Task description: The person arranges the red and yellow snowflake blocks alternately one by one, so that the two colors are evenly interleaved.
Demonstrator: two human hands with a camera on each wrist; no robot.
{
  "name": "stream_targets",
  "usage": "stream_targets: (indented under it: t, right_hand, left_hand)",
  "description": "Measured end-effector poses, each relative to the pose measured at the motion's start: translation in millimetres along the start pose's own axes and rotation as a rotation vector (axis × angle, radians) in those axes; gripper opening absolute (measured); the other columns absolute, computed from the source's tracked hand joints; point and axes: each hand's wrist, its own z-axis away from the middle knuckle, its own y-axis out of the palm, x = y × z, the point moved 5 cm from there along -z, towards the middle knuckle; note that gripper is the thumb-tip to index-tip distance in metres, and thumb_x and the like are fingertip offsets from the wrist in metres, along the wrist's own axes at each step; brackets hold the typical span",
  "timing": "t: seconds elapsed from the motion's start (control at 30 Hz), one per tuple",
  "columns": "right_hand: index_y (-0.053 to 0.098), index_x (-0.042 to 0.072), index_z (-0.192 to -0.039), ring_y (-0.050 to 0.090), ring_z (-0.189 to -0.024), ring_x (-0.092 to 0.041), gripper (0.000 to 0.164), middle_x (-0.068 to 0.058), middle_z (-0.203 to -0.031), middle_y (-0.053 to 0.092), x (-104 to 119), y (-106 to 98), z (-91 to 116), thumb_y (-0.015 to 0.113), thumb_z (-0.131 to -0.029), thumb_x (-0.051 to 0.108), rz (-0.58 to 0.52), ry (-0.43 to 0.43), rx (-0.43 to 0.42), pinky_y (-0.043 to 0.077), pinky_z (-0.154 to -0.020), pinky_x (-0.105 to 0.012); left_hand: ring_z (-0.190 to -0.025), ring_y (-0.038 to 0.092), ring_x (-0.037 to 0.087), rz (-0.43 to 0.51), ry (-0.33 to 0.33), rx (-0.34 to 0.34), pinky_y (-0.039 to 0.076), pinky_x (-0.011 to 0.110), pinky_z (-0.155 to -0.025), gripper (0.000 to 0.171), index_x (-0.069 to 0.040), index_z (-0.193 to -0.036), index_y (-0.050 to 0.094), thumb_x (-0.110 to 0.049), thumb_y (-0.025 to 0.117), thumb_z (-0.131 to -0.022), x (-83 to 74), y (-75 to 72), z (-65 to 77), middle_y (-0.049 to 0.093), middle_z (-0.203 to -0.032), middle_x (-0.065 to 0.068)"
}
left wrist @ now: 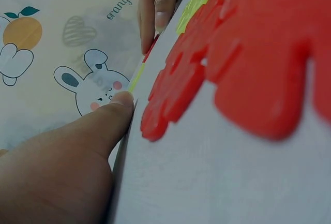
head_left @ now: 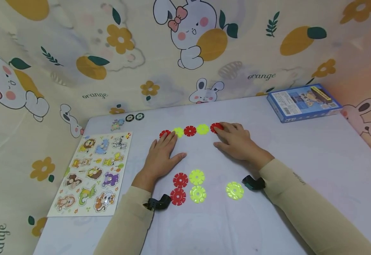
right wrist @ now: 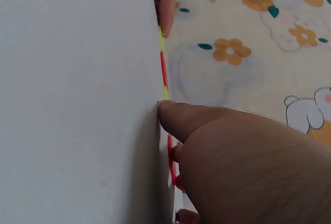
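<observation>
A row of flat, notched plastic discs, red and yellow-green in turn, lies across the table. My left hand (head_left: pixel 161 159) rests palm down at its left end, its extended fingertips over the leftmost red disc (head_left: pixel 164 132) and against the neighbouring yellow-green disc (head_left: pixel 179 132). At the other end, fingertips of my right hand (head_left: pixel 236 141) touch the last red disc (head_left: pixel 215 127) and partly cover it. Between the hands are a red disc (head_left: pixel 190 131) and a yellow-green disc (head_left: pixel 203 129). Both thumbs point inward on the cloth.
Nearer me lie two red discs (head_left: pixel 180 180), two yellow-green discs (head_left: pixel 197 177) and a separate yellow-green disc (head_left: pixel 234 191). An animal sticker sheet (head_left: pixel 91 173) is at left, with two black round tokens (head_left: pixel 130 117) behind it. A blue box (head_left: pixel 304 102) sits back right.
</observation>
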Motion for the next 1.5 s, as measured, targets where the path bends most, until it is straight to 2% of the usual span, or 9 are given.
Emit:
stream_targets:
  t: [0.57, 0.73, 0.83, 0.93, 1.07, 1.13, 1.23, 1.33, 1.5]
  right_hand:
    - [0.030, 0.032, -0.151, 0.011, -0.136, -0.037, 0.077, -0.007, -0.154, 0.018, 1, 4, -1, 0.057, -0.086, 0.062, -0.019, 0.023, 0.001, 0.023, -0.095, -0.057]
    - [0.030, 0.035, -0.150, 0.013, -0.138, -0.033, 0.073, -0.004, -0.155, 0.017, -2, -6, 8, 0.057, -0.087, 0.059, -0.289, 0.060, -0.070, 0.027, -0.100, -0.063]
    - [0.033, 0.031, -0.148, 0.025, -0.135, -0.027, 0.070, 0.000, -0.151, 0.025, -5, -13, 19, 0.057, -0.088, 0.058, -0.519, 0.063, -0.107, 0.036, -0.098, -0.060]
    - [0.036, 0.029, -0.146, 0.039, -0.128, -0.025, 0.065, 0.000, -0.146, 0.035, 0, -19, 38, 0.058, -0.090, 0.053, -0.711, 0.031, -0.059, 0.042, -0.096, -0.053]
    - [0.036, 0.029, -0.146, 0.048, -0.120, -0.026, 0.056, -0.004, -0.140, 0.045, 7, -20, 69, 0.059, -0.095, 0.033, -0.825, -0.091, 0.067, 0.046, -0.092, -0.044]
    - [0.037, 0.022, -0.146, 0.048, -0.118, -0.028, 0.057, -0.007, -0.138, 0.047, 10, -18, 84, 0.060, -0.095, 0.022, -0.835, -0.189, 0.142, 0.046, -0.092, -0.040]
    - [0.040, 0.017, -0.145, 0.048, -0.116, -0.026, 0.062, -0.005, -0.136, 0.050, 11, -11, 104, 0.067, -0.090, 0.020, -0.815, -0.286, 0.257, 0.043, -0.095, -0.034]
    - [0.047, 0.024, -0.140, 0.044, -0.120, -0.017, 0.064, 0.006, -0.135, 0.048, 12, -6, 119, 0.075, -0.083, 0.031, -0.706, -0.279, 0.344, 0.039, -0.100, -0.029]
    - [0.061, 0.035, -0.116, 0.043, -0.115, -0.008, 0.042, 0.016, -0.119, 0.049, 16, -2, 127, 0.080, -0.078, 0.033, -0.536, -0.209, 0.374, 0.040, -0.099, -0.029]
  left_hand:
    - [-0.144, 0.008, 0.019, 0.004, 0.005, -0.005, 0.006, 0.051, -0.113, 0.086, -0.019, -0.153, 0.026, -0.072, 0.041, -0.086, 0.1, 0.4, 0.1, 0.017, -0.158, -0.004]
    - [-0.144, 0.009, 0.020, 0.012, 0.015, -0.005, 0.006, 0.050, -0.113, 0.085, -0.019, -0.153, 0.026, -0.072, 0.039, -0.087, 1.2, 1.7, 0.3, 0.017, -0.158, -0.005]
    - [-0.144, 0.009, 0.020, 0.017, 0.015, -0.004, 0.006, 0.050, -0.113, 0.085, -0.018, -0.153, 0.026, -0.071, 0.039, -0.087, 1.2, 1.5, 0.6, 0.016, -0.158, -0.005]
    - [-0.144, 0.008, 0.020, 0.014, 0.014, -0.004, 0.006, 0.050, -0.113, 0.085, -0.019, -0.153, 0.025, -0.071, 0.040, -0.087, 1.2, 1.4, 0.6, 0.016, -0.158, -0.005]
    - [-0.144, 0.008, 0.020, 0.015, 0.017, -0.005, 0.005, 0.050, -0.113, 0.085, -0.019, -0.153, 0.025, -0.071, 0.040, -0.087, 0.8, 0.4, 0.0, 0.017, -0.158, -0.004]
    - [-0.144, 0.007, 0.020, 0.019, 0.018, -0.006, 0.005, 0.050, -0.113, 0.085, -0.019, -0.153, 0.026, -0.071, 0.041, -0.087, 0.5, -0.8, -0.4, 0.017, -0.158, -0.004]
    - [-0.144, 0.007, 0.020, 0.015, 0.013, -0.006, 0.005, 0.050, -0.113, 0.085, -0.019, -0.153, 0.026, -0.071, 0.042, -0.087, 0.6, -2.1, -0.6, 0.017, -0.158, -0.004]
    - [-0.144, 0.007, 0.020, 0.012, 0.011, -0.010, 0.006, 0.051, -0.113, 0.085, -0.019, -0.152, 0.027, -0.070, 0.043, -0.087, 0.6, -2.0, -0.5, 0.017, -0.158, -0.004]
    - [-0.144, 0.008, 0.020, 0.015, 0.011, -0.005, 0.006, 0.050, -0.113, 0.085, -0.019, -0.152, 0.027, -0.070, 0.043, -0.087, -0.1, -0.4, 0.5, 0.017, -0.158, -0.005]
